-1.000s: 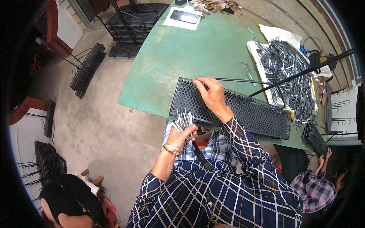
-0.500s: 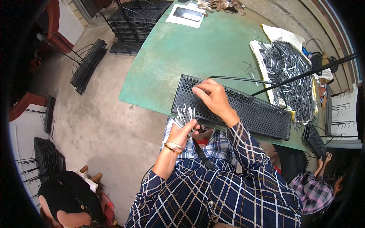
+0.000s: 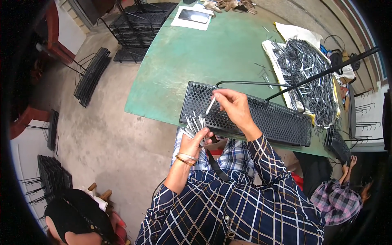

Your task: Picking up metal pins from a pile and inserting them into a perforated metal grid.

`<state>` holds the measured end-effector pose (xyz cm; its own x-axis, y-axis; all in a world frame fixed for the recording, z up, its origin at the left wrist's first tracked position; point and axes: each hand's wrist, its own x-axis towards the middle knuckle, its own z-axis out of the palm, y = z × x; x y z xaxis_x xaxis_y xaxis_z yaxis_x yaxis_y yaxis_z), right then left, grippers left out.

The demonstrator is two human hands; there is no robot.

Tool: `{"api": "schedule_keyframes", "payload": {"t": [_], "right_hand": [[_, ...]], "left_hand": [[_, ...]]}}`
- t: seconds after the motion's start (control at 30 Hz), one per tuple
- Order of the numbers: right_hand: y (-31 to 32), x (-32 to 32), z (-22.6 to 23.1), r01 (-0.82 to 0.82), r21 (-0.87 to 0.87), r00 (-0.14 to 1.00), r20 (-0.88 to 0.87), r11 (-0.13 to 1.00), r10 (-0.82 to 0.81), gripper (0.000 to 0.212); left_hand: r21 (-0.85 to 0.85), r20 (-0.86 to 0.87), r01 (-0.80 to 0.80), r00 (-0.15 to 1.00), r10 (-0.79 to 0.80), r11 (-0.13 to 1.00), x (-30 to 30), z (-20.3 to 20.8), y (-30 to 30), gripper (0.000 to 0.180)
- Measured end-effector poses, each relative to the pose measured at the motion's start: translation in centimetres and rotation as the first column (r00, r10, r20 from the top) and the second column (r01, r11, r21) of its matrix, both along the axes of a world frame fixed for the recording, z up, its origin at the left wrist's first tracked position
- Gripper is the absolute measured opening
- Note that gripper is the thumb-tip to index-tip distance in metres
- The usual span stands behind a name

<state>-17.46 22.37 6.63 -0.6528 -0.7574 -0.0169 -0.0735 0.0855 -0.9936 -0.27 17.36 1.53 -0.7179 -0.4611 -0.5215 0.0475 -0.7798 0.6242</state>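
My left hand (image 3: pixel 195 141) is closed round a bundle of thin grey strips (image 3: pixel 194 123), their ends fanning out above the thumb. Between the thumb and fingers of my right hand (image 3: pixel 237 107) is a single pale strip (image 3: pixel 211 105), slanting down over a black perforated panel (image 3: pixel 261 116). The long panel lies along the table's near edge, partly under my right hand. A bent black wire frame (image 3: pixel 253 83) and a long black rod (image 3: pixel 326 81) extend from its far side. The strip's lower tip is close to the holes; whether it touches cannot be made out.
The green table (image 3: pixel 175 61) holds a white sack (image 3: pixel 267 51) heaped with loose strips (image 3: pixel 306 77), a phone (image 3: pixel 194 16) and gloves (image 3: pixel 232 5). Black panels (image 3: pixel 136 30) are stacked on the floor beyond. One person (image 3: pixel 83 216) is at lower left, another (image 3: pixel 339 198) at right.
A single strip now shows in my right hand's pinch, where none was visible before. That hand has moved slightly right and down. My left hand stays on the bundle.
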Motion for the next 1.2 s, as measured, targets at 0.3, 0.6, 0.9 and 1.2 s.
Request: {"api": "schedule_keyframes", "payload": {"t": [0.3,0.6,0.9,1.2], "right_hand": [[-2.1,-0.7,-1.6,0.137,-0.107,0.914,-0.369,0.985,-0.167,0.02],[1.5,1.5,0.0,-0.174,0.096,0.98,0.117,0.98,0.163,0.023],[3.4,2.7,-1.4,-0.104,0.07,0.969,0.23,0.992,0.085,0.028],[4.7,2.0,-2.2,-0.172,0.118,0.983,0.085,0.978,0.163,0.023]], "left_hand": [[0.019,0.07,0.021,0.997,-0.023,1.0,0.5,1.0,0.2,0.013],[0.081,0.025,-0.116,0.993,0.115,0.99,0.1,1.6,-0.7,0.016],[-0.019,0.059,-0.038,0.997,0.039,0.999,-0.5,1.6,0.9,0.022],[-0.087,0.105,-0.03,0.994,0.04,0.996,-0.7,1.4,1.7,0.027]]}}
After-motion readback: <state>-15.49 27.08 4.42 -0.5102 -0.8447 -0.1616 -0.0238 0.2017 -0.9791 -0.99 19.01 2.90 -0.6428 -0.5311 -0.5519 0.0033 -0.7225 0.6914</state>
